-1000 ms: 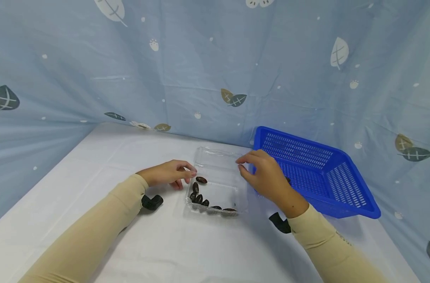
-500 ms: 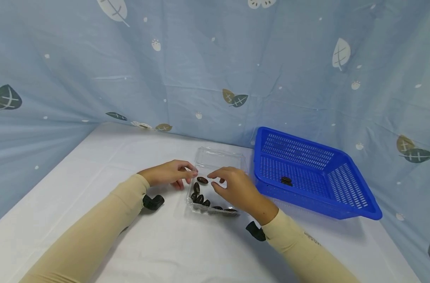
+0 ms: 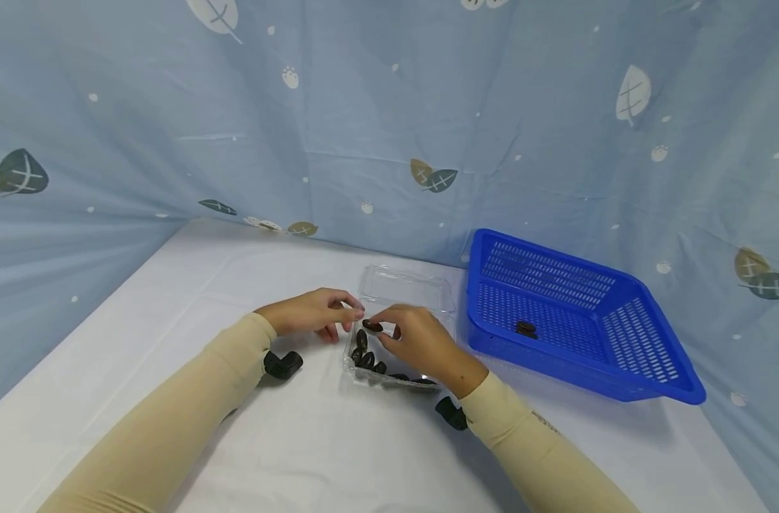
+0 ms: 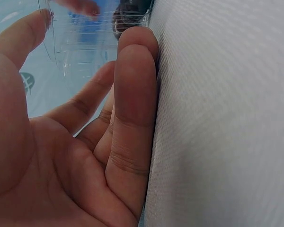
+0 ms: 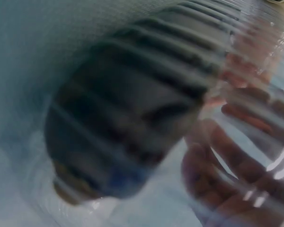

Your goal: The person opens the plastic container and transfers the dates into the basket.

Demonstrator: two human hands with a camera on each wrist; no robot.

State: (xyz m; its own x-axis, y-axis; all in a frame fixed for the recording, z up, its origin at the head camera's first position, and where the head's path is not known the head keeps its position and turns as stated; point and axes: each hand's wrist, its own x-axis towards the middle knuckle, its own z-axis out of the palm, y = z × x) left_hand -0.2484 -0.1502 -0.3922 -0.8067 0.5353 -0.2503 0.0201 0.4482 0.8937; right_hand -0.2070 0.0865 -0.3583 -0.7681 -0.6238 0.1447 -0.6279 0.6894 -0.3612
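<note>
A clear plastic box (image 3: 357, 369) lies on the table with its lid (image 3: 407, 285) folded back. Several dark brown, glossy oval pieces, apparently dates (image 3: 367, 360), line its left and front sides. At the box's left rim, my left hand (image 3: 315, 313) pinches the edge with thumb and fingertips; in the left wrist view its thumb (image 4: 19, 38) meets the plastic. My right hand (image 3: 421, 345) reaches over the box, thumb and index finger on a date (image 3: 373, 326) at the back left. A blurred date (image 5: 123, 109) looms behind ribbed plastic in the right wrist view.
Right of the box stands a blue plastic basket (image 3: 578, 367), with a few dark dates (image 3: 526, 328) on its floor. White cloth covers the table (image 3: 338, 449). A blue patterned curtain (image 3: 376, 128) hangs behind it. Black wrist mounts (image 3: 283, 365) sit under both sleeves.
My right hand has moved left from beside the basket to the back-left date and pinches it. Dates in the basket have come into view. The left hand has stayed at the rim.
</note>
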